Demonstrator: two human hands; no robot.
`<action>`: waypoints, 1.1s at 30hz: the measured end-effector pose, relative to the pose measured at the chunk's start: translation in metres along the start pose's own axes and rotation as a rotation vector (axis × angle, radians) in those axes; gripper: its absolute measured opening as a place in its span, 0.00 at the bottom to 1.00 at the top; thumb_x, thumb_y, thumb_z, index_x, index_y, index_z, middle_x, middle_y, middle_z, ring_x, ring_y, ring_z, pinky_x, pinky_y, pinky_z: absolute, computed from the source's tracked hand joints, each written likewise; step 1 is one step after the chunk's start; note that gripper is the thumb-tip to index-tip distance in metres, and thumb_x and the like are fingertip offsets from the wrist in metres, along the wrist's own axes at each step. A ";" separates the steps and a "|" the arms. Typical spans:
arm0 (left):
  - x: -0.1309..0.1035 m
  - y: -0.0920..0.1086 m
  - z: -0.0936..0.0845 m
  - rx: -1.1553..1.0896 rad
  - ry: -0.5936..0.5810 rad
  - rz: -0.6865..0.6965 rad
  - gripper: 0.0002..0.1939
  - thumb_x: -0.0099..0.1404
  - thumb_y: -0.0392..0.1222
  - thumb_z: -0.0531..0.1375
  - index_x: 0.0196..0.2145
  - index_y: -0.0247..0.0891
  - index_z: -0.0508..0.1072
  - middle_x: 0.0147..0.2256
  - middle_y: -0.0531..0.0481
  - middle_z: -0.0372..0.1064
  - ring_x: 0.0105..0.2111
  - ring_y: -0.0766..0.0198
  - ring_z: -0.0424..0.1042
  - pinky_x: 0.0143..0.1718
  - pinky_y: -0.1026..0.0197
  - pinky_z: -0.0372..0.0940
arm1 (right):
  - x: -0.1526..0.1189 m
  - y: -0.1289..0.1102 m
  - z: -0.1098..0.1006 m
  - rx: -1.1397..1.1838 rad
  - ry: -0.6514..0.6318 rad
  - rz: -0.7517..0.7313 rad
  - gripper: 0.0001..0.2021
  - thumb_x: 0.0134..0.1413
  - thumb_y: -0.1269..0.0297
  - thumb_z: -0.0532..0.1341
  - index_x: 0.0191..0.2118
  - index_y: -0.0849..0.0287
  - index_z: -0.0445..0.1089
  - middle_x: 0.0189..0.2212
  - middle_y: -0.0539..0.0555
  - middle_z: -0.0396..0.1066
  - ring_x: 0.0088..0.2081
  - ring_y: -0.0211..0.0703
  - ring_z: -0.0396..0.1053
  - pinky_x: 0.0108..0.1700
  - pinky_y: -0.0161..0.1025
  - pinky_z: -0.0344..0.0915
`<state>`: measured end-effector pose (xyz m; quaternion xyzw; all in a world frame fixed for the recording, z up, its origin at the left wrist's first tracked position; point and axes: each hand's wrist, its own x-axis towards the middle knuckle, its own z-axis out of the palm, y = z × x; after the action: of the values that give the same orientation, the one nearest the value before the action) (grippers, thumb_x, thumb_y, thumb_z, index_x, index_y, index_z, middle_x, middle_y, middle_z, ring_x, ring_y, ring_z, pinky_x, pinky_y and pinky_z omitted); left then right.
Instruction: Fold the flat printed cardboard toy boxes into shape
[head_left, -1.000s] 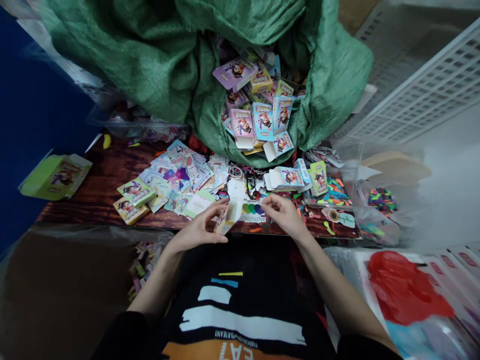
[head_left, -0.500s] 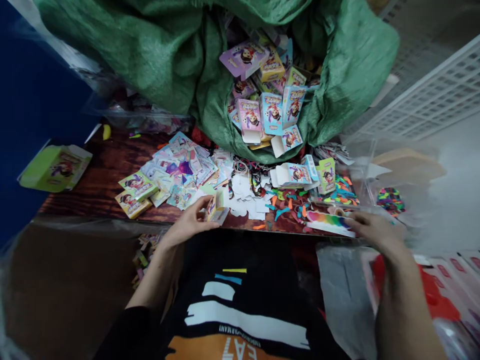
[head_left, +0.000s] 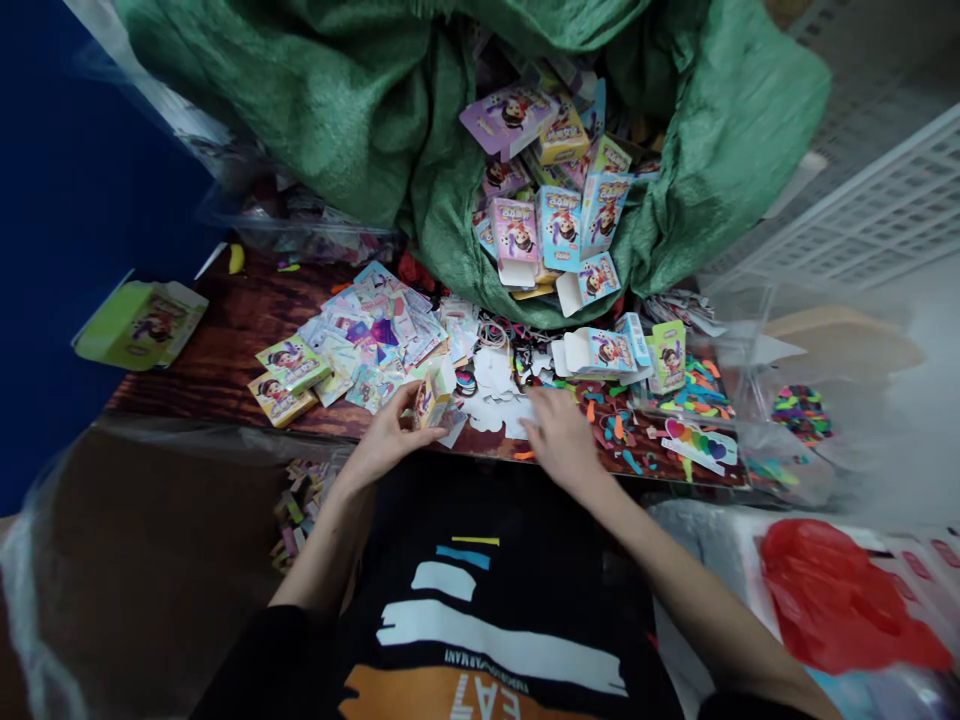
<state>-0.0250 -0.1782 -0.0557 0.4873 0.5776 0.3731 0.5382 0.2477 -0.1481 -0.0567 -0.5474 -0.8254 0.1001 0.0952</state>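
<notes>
Box (head_left: 426,405) in the head view: it sits just below the middle of the frame, slightly left, near the front edge of the table (head_left: 202,390). I see the left hand (head_left: 391,438) pinching it, thumb along the bottom and fingers on its left side. The right hand (head_left: 562,438) is apart from it, fingers bent down at the white cutouts (head_left: 493,378); I cannot tell whether they grip one.

I judge the box to be thin card: very light, springy, easily creased, perhaps a little slick on its print. I would take it lightly by its narrow sides, leaving the ends free, since a hard squeeze would probably buckle it.

To me it looks tilted and yellow, with a printed figure on one face and a pale part at its right that may be a flap. Cards (head_left: 375,335) lie beyond it, to the upper left.
</notes>
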 end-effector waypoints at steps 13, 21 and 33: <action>-0.006 -0.013 -0.007 -0.060 -0.032 0.009 0.37 0.53 0.51 0.70 0.57 0.38 0.65 0.56 0.41 0.69 0.56 0.48 0.69 0.54 0.49 0.67 | 0.063 -0.039 0.029 -0.202 -0.197 0.048 0.34 0.57 0.66 0.59 0.67 0.73 0.52 0.67 0.74 0.54 0.65 0.65 0.52 0.58 0.57 0.59; -0.004 -0.014 0.001 -0.061 -0.064 0.010 0.39 0.52 0.50 0.70 0.59 0.37 0.63 0.58 0.40 0.67 0.57 0.48 0.68 0.56 0.49 0.65 | 0.073 -0.037 0.018 -0.254 -0.218 0.006 0.31 0.56 0.63 0.61 0.62 0.74 0.58 0.55 0.73 0.66 0.53 0.62 0.60 0.49 0.51 0.64; -0.008 -0.015 0.001 -0.052 -0.058 -0.004 0.39 0.52 0.50 0.70 0.58 0.38 0.64 0.58 0.40 0.67 0.58 0.47 0.67 0.59 0.47 0.64 | 0.066 -0.024 0.022 -0.287 -0.089 0.039 0.21 0.55 0.72 0.57 0.55 0.75 0.67 0.47 0.71 0.71 0.48 0.60 0.63 0.46 0.50 0.60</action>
<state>-0.0272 -0.1892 -0.0679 0.4826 0.5529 0.3728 0.5678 0.1958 -0.0979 -0.0683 -0.5663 -0.8239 0.0072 -0.0229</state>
